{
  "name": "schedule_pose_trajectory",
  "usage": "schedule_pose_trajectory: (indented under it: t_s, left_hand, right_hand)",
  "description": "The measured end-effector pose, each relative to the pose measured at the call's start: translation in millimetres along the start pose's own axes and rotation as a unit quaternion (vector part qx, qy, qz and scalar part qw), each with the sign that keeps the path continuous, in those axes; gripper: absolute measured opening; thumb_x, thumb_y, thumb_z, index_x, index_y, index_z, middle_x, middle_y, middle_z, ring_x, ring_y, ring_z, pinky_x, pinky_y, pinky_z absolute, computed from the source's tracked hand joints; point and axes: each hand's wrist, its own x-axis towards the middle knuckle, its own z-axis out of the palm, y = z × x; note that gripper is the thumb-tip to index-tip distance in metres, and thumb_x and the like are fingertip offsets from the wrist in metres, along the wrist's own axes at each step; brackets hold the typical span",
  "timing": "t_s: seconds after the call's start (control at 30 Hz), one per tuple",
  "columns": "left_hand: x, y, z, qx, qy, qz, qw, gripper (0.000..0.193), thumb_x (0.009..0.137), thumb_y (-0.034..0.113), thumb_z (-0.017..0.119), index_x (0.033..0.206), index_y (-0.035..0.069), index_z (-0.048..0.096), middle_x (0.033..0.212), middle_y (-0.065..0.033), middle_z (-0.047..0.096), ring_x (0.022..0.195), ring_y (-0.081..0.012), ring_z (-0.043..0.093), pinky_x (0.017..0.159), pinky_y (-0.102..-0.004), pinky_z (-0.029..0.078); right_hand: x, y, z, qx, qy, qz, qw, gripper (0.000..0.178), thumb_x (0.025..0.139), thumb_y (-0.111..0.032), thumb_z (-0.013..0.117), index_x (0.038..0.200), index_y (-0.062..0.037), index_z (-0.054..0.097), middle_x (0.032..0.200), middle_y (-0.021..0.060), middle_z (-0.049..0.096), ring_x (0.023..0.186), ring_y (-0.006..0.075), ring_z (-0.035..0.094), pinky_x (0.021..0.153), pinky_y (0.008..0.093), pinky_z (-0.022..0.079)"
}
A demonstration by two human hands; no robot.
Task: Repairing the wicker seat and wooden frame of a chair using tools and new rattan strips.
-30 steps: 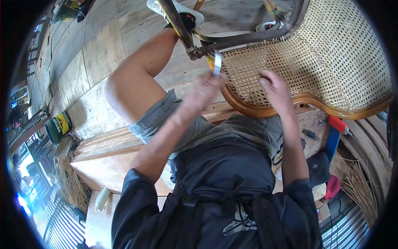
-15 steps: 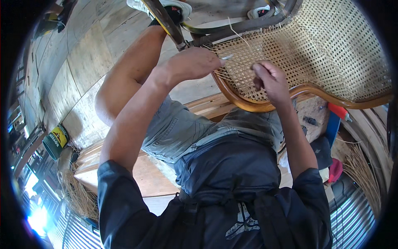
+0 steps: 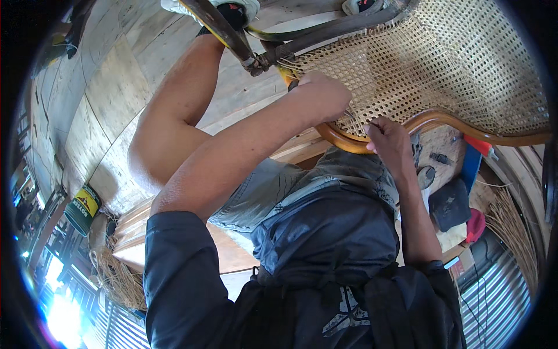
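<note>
Closed into a fist, the left hand (image 3: 322, 93) presses down on the woven cane panel (image 3: 442, 64) near the spot where the panel meets the dark bent frame (image 3: 302, 38); what its grip holds cannot be told, since the fingers curl under and hide it. Just beside it, the right hand (image 3: 390, 139) pinches at the cane weave with fingertips drawn together, at the edge where the weave meets the curved wooden rim (image 3: 465, 125). A thin cane strand seems to run between the two hands, though it is too fine to be sure.

From the head view, the panel sits at the upper right, tilted across the person's lap, its rim resting over the grey shorts (image 3: 325, 180). The bare left knee (image 3: 168, 134) rises to the left of the panel, above a plank floor (image 3: 99, 99). A white shoe (image 3: 232, 7) shows at the top edge beside the frame. To the right lie a blue and red tool (image 3: 474, 157) and a dark pouch (image 3: 450, 203). Loose cane fibres (image 3: 517, 232) bundle at the far right, and a green and yellow tin (image 3: 82, 206) stands at the left.
</note>
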Motion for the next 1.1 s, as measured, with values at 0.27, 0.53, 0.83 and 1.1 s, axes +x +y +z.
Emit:
schedule_pose_trajectory:
  t_s: [0.27,0.53,0.83,1.1]
  left_hand:
    - [16,10,-26,0.067,-0.020,0.061,0.996,0.023,0.082,0.017,0.059,0.099,0.009,0.072,0.099,-0.0110,0.071,0.092,-0.0258,0.068,0.075,-0.0392,0.053]
    - [27,31,-29,0.150,-0.053,0.105,0.982,0.025,0.079,0.017,0.065,0.102,0.013,0.073,0.100,-0.0058,0.071,0.095,-0.0209,0.067,0.074,-0.0379,0.051]
    - [39,39,-39,0.213,-0.081,0.187,0.956,0.023,0.079,0.020,0.067,0.101,0.016,0.073,0.099,-0.0051,0.071,0.092,-0.0224,0.066,0.075,-0.0374,0.050]
    - [44,46,-39,0.197,-0.091,0.241,0.946,0.023,0.079,0.024,0.064,0.097,0.013,0.074,0.095,-0.0080,0.071,0.090,-0.0245,0.066,0.073,-0.0401,0.050]
  right_hand:
    - [-6,-4,2,0.012,0.017,0.049,0.999,0.025,0.085,-0.021,0.058,0.093,0.0010,0.066,0.074,0.0183,0.066,0.070,0.0277,0.067,0.066,0.0361,0.049]
    - [-17,14,-1,0.018,0.031,0.002,0.999,0.022,0.085,-0.021,0.061,0.092,-0.0006,0.066,0.077,0.0179,0.066,0.068,0.0288,0.065,0.065,0.0363,0.050]
    - [0,9,9,-0.163,-0.008,0.054,0.985,0.031,0.087,-0.029,0.054,0.097,-0.0013,0.064,0.089,0.0228,0.065,0.085,0.0389,0.063,0.077,0.0434,0.050]
    - [19,22,21,-0.227,-0.015,-0.026,0.973,0.033,0.085,-0.033,0.053,0.096,-0.0056,0.067,0.096,0.0197,0.066,0.091,0.0390,0.062,0.080,0.0439,0.050]
